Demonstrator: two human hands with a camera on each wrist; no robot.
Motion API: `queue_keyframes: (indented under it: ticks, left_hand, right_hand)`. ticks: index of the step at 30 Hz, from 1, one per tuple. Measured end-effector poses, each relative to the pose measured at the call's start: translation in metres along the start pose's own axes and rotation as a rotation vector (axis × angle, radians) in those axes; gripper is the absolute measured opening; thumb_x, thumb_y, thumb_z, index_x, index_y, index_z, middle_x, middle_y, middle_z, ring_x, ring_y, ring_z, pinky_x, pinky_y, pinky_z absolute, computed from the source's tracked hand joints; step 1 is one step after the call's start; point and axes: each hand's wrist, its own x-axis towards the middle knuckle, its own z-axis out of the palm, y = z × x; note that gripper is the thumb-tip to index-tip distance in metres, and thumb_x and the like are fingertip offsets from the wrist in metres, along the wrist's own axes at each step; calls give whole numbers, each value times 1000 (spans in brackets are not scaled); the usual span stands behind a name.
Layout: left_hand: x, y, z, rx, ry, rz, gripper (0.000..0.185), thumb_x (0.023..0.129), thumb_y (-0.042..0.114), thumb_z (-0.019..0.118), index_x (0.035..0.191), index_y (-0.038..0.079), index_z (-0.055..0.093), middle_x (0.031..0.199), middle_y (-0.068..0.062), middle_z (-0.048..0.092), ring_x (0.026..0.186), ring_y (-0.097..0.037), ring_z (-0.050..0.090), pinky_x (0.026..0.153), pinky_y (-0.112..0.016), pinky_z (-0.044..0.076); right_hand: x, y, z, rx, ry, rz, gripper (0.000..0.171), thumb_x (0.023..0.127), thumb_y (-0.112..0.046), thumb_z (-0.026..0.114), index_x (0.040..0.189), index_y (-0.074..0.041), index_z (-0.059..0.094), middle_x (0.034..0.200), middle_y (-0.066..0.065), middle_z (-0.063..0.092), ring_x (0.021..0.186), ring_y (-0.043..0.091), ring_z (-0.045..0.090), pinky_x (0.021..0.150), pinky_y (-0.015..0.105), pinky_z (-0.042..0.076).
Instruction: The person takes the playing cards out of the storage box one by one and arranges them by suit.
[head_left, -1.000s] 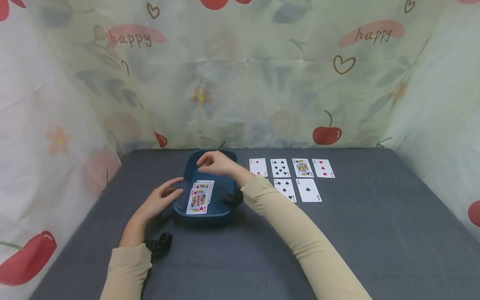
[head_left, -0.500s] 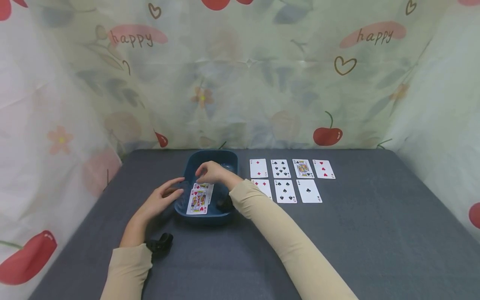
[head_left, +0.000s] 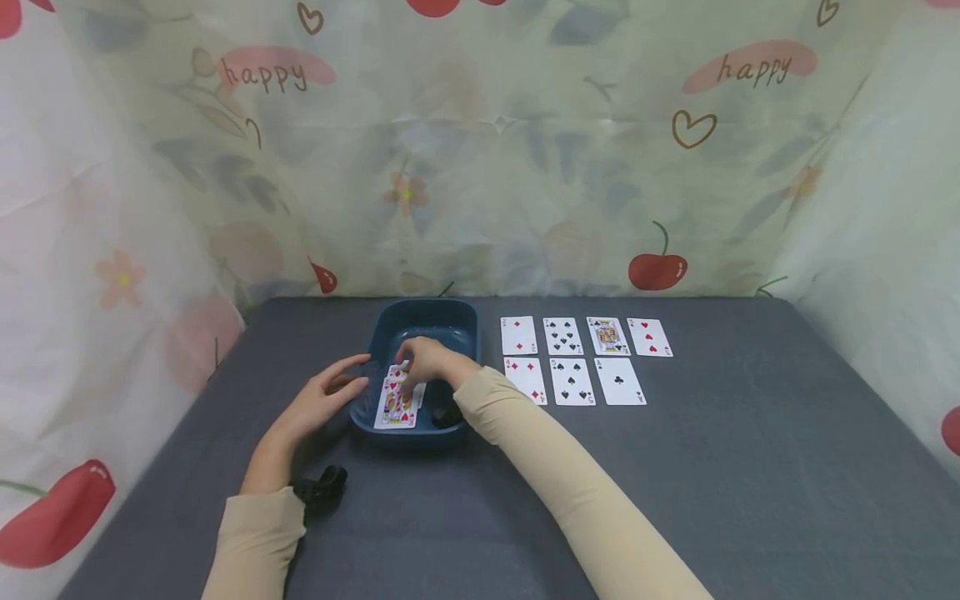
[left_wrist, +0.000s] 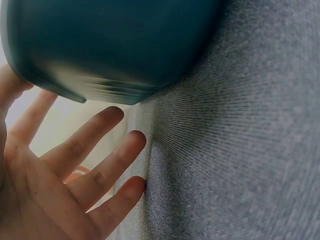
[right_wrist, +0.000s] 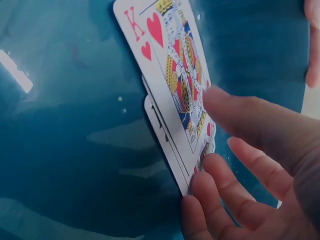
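The near part of the grey worktop [head_left: 675, 500] is bare between the two sleeves and to the right of them; only a small black object [head_left: 322, 486] lies there, by the left wrist. The left hand [head_left: 318, 406] lies flat on the worktop just left of the blue tray [head_left: 450, 321], with the fingers [left_wrist: 95, 131] straight and a little apart; the thumb is at the tray's rim, and the fingers hold nothing. The right arm reaches in from the near right, over the tray's near right corner. The right hand [head_left: 426, 362] is bent down into the tray, and its fingers [right_wrist: 240, 117] curl on the small stack of cards [head_left: 398, 401] in the near half of the tray; the thumb presses on the top card, a king of hearts [right_wrist: 172, 75]. How many cards are in the stack I cannot tell. To the right of the tray, seven cards [head_left: 573, 360] lie face up in two rows, three in the near row and four in the far row, with free worktop to their right. A printed curtain [head_left: 480, 150] closes the far edge and both sides.
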Motion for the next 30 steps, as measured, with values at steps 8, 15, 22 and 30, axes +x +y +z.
queue_keyframes:
  ticks: [8, 15, 22, 30]
  left_hand:
    - [0, 0, 0, -3, 3, 3, 60, 94, 47, 48, 145, 22, 31, 151, -18, 30, 134, -40, 37, 106, -61, 30]
    - [0, -1, 1, 4, 15, 6, 59, 94, 46, 48, 145, 22, 32, 150, -18, 32, 134, -40, 37, 106, -61, 31]
    - [-1, 1, 1, 9, 13, -1, 57, 95, 44, 48, 145, 23, 32, 152, -17, 28, 135, -41, 35, 106, -62, 30]
    - [0, 1, 0, 20, 0, -13, 58, 96, 44, 47, 146, 23, 29, 154, -18, 23, 137, -43, 30, 105, -64, 29]
  right_hand:
    - [0, 1, 2, -95, -66, -28, 63, 68, -18, 83, 122, -11, 51, 121, 10, 58, 109, 20, 55, 95, 30, 45]
    - [-1, 0, 3, -157, -75, -36, 61, 67, -19, 84, 118, -12, 53, 118, 8, 57, 106, 18, 53, 94, 28, 44]
    - [-1, 0, 2, -119, -77, -53, 50, 68, -18, 83, 110, -9, 57, 107, 6, 57, 93, 14, 51, 83, 22, 43]
    - [-2, -5, -6, 98, -116, -63, 43, 77, -8, 74, 115, -6, 53, 101, 9, 58, 82, 15, 58, 70, 22, 50]
